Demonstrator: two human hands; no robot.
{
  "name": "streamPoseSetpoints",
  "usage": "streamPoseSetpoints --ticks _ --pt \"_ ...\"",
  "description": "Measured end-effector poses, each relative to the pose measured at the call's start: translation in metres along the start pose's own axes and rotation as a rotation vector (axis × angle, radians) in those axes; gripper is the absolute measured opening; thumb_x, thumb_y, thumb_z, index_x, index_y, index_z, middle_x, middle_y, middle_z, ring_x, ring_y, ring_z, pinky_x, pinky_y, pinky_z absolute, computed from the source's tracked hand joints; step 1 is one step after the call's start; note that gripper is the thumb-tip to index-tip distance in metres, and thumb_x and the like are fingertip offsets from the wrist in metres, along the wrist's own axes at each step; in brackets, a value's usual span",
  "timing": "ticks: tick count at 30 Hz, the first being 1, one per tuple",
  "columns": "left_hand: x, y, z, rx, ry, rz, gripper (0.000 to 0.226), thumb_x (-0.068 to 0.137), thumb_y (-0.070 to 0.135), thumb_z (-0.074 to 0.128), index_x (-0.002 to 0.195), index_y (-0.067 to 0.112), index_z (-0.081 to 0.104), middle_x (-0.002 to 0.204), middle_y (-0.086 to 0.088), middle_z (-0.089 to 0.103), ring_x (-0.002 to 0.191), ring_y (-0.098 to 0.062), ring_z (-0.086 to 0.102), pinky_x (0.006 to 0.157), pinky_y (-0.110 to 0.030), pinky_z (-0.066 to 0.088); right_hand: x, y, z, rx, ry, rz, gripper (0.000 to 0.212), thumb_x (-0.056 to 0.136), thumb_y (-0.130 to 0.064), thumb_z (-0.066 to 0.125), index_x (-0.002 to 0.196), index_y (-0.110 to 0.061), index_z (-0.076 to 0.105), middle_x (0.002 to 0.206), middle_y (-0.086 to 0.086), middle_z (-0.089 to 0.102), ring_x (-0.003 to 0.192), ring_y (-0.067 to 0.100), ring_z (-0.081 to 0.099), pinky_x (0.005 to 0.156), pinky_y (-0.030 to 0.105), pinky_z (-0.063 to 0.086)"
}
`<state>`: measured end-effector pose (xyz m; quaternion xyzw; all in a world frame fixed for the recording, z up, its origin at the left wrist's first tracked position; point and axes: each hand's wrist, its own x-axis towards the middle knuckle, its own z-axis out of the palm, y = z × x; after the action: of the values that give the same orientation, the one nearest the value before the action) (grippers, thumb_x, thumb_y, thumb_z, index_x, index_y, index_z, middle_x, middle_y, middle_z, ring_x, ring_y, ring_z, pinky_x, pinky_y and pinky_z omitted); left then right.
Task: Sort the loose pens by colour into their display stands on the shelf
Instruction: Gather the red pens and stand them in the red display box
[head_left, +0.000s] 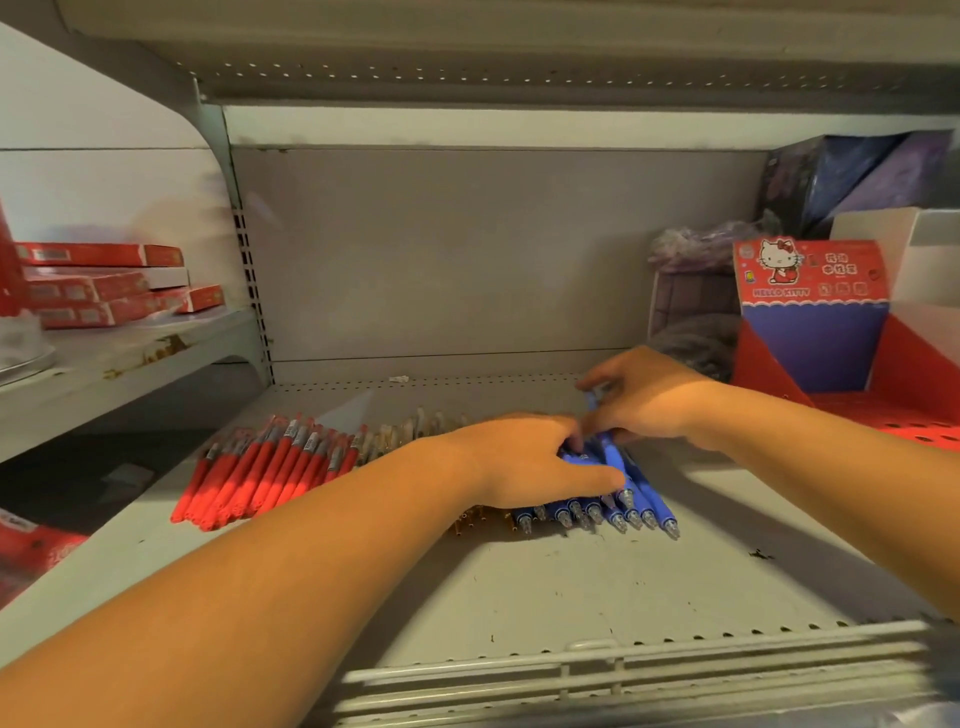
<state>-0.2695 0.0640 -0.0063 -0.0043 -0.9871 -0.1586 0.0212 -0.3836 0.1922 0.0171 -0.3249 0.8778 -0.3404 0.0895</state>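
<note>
The blue pens (615, 499) lie bunched side by side on the grey shelf (519, 587), clear tips toward the camera, with a row of red pens (260, 478) fanned out to their left and some pale, seemingly amber ones (415, 426) blurred between. The left hand (524, 460) lies flat over the blue bunch, fingers spread. The right hand (644, 395) curls around the bunch's far ends, near the red display stand (810, 312).
</note>
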Motion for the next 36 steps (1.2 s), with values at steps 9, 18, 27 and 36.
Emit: streamPoseSetpoints --ticks 9,18,27,36 --pt "-0.001 -0.002 0.005 0.094 0.022 0.061 0.050 0.088 0.064 0.056 0.115 0.023 0.048 0.090 0.001 0.057 0.070 -0.013 0.048 0.060 -0.030 0.038 0.004 0.004 0.004 0.073 0.095 -0.002 0.027 0.092 -0.017 0.059 0.118 -0.017 0.065 0.096 0.005 0.070 0.073 0.016 0.072 0.061 0.025 0.059" --pt "-0.004 -0.004 -0.004 -0.005 0.086 0.071 0.045 0.088 0.067 0.053 0.114 0.030 0.057 0.101 0.011 0.058 0.088 -0.007 0.056 0.071 -0.028 0.045 -0.004 0.024 0.004 -0.035 0.000 -0.062 0.017 0.082 -0.012 0.062 0.078 -0.020 0.077 0.073 -0.003 0.074 0.066 0.010 0.064 0.068 0.034 0.054" --pt "-0.062 -0.035 -0.056 -0.024 0.321 -0.295 0.030 0.093 0.054 0.054 0.113 0.032 0.059 0.117 0.005 0.062 0.105 -0.018 0.058 0.091 -0.039 0.050 -0.013 -0.001 0.005 -0.020 0.026 -0.164 0.024 0.088 -0.024 0.068 0.112 -0.020 0.065 0.110 -0.001 0.068 0.102 0.018 0.062 0.086 0.030 0.048" --pt "-0.145 -0.096 -0.063 -0.066 0.477 -0.625 0.022 0.090 0.036 0.061 0.089 0.014 0.063 0.092 -0.003 0.062 0.085 -0.021 0.056 0.074 -0.031 0.044 -0.032 -0.071 0.045 0.000 -0.093 -0.312 0.023 0.093 -0.031 0.062 0.112 -0.019 0.065 0.113 0.000 0.062 0.098 0.016 0.053 0.081 0.031 0.041"
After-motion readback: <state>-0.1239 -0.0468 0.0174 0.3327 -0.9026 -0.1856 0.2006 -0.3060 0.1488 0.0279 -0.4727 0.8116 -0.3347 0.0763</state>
